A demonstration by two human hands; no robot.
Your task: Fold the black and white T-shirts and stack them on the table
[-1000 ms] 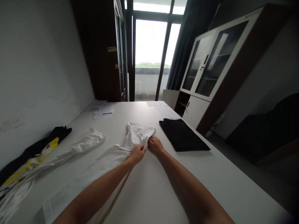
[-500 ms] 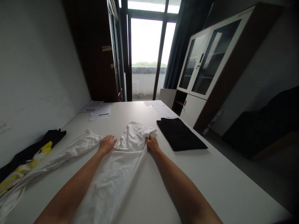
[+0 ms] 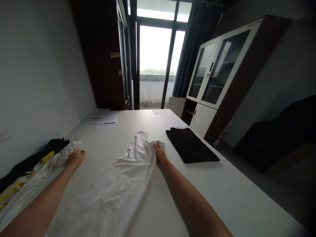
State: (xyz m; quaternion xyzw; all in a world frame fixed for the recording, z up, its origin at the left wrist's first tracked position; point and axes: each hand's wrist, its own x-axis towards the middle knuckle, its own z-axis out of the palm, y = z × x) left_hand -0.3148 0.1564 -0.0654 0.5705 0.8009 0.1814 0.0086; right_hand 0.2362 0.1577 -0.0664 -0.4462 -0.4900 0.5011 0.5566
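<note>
A crumpled white garment [image 3: 128, 177] stretches from the table's near edge toward its middle, its far end bunched. My right hand [image 3: 161, 154] pinches the right edge of that bunched end. Off to the left, my left hand [image 3: 75, 159] lies closed against a long strip of white cloth [image 3: 59, 159], whose crumpled tip pokes out beyond the fingers. Most of the left fingertips are hidden. I cannot tell whether the strip belongs to the same garment. Against the wall lies black cloth with yellow and white patches [image 3: 46, 157], partly under the strip.
A folded black cloth [image 3: 194, 146] lies on the right of the white table [image 3: 209, 194]. Paper sheets [image 3: 106, 119] rest at the far left, more sheets [image 3: 170, 118] at the far right. The wall [image 3: 37, 82] borders the left side; a white cabinet [image 3: 209, 79] stands beyond on the right.
My left hand has moved left, from beside the white garment to the wall side, and the strip of white cloth has shifted left with it. My right hand stays at the bunched end.
</note>
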